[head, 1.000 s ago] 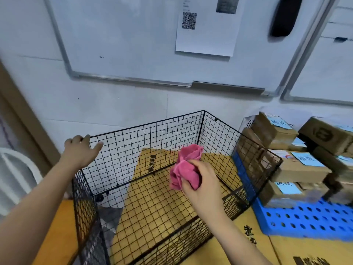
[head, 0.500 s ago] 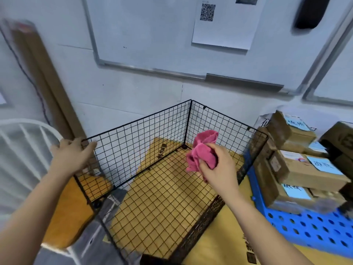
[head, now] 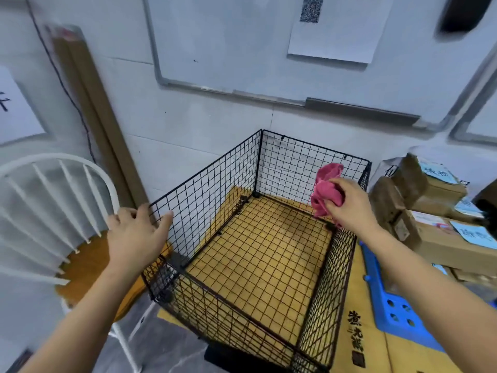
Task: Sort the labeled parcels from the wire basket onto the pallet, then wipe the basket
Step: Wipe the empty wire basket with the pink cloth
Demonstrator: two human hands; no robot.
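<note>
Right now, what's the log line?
left hand: rests on wire basket rim; right hand: grips pink cloth; parcels: stacked on blue pallet

left arm: bare, reaching forward from lower left, wrist straight.
left grip (head: 134, 238): palm down, fingers spread and loose, thumb out to the right at the corner rim of the wire basket (head: 204, 168).
right arm: bare, stretched forward from lower right.
right grip (head: 349, 208): back of the hand up, fingers curled round a bunched pink cloth (head: 325, 189).
</note>
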